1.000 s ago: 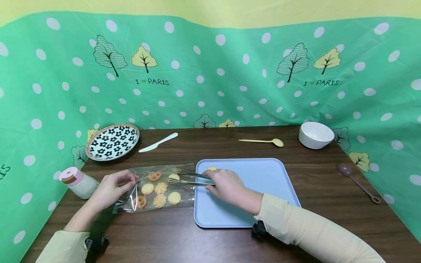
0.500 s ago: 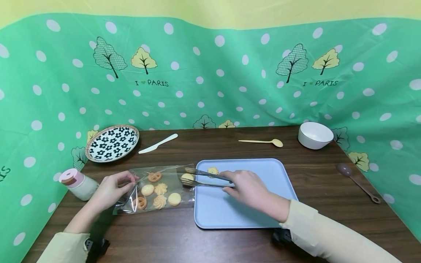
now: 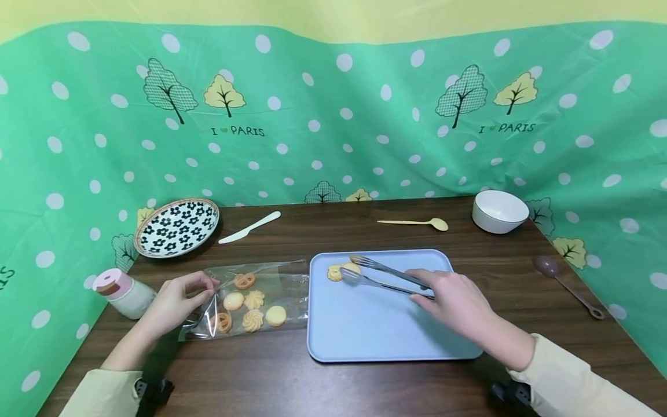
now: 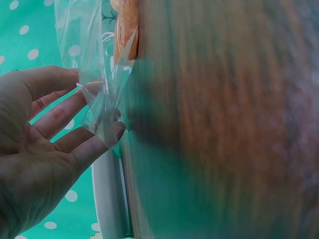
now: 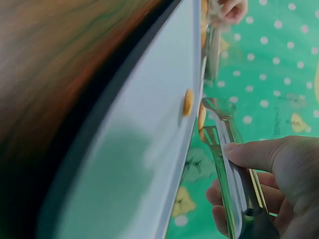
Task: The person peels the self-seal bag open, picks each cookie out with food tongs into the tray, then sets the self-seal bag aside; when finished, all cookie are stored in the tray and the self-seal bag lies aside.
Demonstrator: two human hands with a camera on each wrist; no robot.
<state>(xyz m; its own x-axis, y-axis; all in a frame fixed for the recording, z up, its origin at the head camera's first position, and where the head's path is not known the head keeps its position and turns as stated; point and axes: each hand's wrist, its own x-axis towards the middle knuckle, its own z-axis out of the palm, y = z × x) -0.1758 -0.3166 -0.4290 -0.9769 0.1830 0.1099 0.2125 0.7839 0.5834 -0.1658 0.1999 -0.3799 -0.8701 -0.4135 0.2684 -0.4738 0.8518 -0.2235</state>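
My left hand (image 3: 174, 301) pinches the left end of a clear plastic bag (image 3: 297, 289) lying on the table. Several cookies (image 3: 252, 320) of different shapes lie in it. In the left wrist view, thumb and fingers hold the crinkled bag edge (image 4: 92, 45). My right hand (image 3: 458, 298) grips metal tongs (image 3: 388, 269) over the blue tray (image 3: 385, 330). Between the tong tips is a round cookie (image 5: 202, 116), at the tray's back left corner. Beside it, another cookie (image 3: 334, 273) lies on the tray.
A flower-patterned plate (image 3: 179, 229) and a white knife (image 3: 250, 227) are at the back left, a pink-topped jar (image 3: 125, 294) at the left. A pale spoon (image 3: 417, 222) and white bowl (image 3: 500, 213) stand behind; a brown ladle-like spoon (image 3: 568, 284) lies right.
The right hand has moved right, drawing the tongs and a round cookie out of the bag's open end to over the tray. The left hand stays on the bag.
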